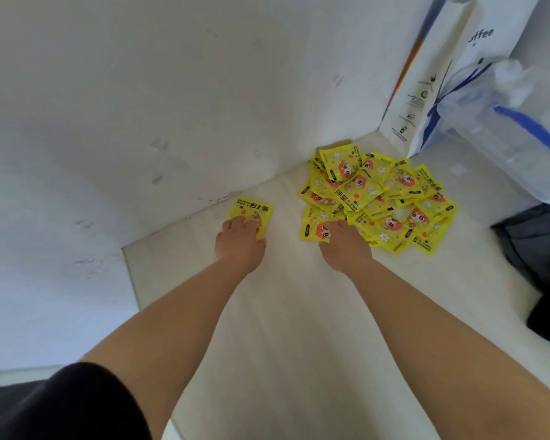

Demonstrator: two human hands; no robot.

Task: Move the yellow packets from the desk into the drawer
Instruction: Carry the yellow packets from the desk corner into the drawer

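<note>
A person leans over a pale tabletop [267,328] set in the corner of a white wall, both bare arms stretched forward. The left hand [239,241] lies flat on a single yellow packet [251,214] near the tabletop's far edge, fingers together and pressing its near end. The right hand [345,246] rests on the near left edge of a loose pile of yellow packets [378,201] heaped toward the far right corner, fingers slightly apart on the nearest one; whether anything is pinched cannot be told. No drawer is in view, and every packet seen lies on the tabletop. To do this step well, the person would likely slide each packet toward the near edge, or curl a thumb under a corner, since the flat, slick pouches overlap and could scatter. Each packet shows an orange-haired cartoon figure, white flowers, large Chinese characters and the words "HAND WARMER". Behind the pile stands a white paper bag [426,90] reading "ffee", beside a clear plastic bag [505,122] with blue trim.
</note>
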